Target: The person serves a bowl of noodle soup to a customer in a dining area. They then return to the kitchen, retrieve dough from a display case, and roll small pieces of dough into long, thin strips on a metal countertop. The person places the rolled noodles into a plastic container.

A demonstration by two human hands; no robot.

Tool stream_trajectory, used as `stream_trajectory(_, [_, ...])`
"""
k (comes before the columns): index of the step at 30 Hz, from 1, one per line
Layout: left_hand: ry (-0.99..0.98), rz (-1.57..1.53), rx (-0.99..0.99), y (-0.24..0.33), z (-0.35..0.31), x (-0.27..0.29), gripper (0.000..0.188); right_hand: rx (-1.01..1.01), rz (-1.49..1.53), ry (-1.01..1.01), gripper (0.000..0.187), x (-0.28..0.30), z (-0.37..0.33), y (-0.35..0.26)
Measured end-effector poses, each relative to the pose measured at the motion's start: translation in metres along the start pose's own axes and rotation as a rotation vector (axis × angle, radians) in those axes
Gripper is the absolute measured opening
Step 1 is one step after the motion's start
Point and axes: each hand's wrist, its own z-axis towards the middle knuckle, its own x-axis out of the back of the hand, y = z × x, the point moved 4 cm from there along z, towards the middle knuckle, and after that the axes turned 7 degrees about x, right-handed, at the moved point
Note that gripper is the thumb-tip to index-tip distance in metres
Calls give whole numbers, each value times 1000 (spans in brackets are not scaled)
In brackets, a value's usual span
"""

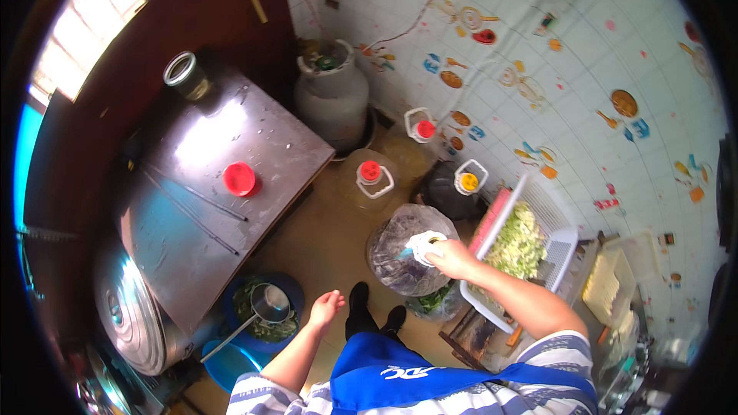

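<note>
My right hand [455, 260] is closed around the white neck or handle of a big, round, clear plastic jug [400, 261]. The jug looks dark inside, and a small brownish opening shows at its top. A clear bag of green leaves [437, 301] is partly hidden under my right forearm. My left hand [329, 307] hangs free in front of me, fingers curled in; whatever they may hold is hidden. Nearest to it is a blue bucket [298, 286] of greens, in which a long-handled metal ladle [270, 303] rests.
Two red-capped jugs [370, 173] and a dark yellow-capped jug [453, 192] stand beyond, near a grey gas cylinder [332, 96]. At right, a white basket [565, 242] holds chopped greens. The metal table [173, 238] bears chopsticks, a red-lidded jar [240, 179] and a can.
</note>
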Motion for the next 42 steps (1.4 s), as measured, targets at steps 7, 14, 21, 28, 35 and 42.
stream_trajectory(7, [110, 207, 43, 24, 98, 17, 47, -122, 472, 172, 18, 148, -152, -162])
stream_trajectory(14, [-414, -205, 3, 86, 24, -63, 42, -153, 592, 500, 33, 214, -279, -210])
stream_trajectory(21, [-839, -67, -45, 105, -111, -167, 52, -101, 410, 930, 26, 167, -399, -116])
stream_trajectory(28, [-818, 96, -181, 87, -149, -259, 52, -196, -203, 1319, 15, 83, -472, -33])
stream_trajectory(35, [-820, 319, -305, 71, -168, -329, 56, -221, -188, 1603, 16, 56, -557, 39])
stream_trajectory(42, [-778, 467, -289, 62, -215, -393, 61, -264, -64, 1711, 13, 30, -610, 94])
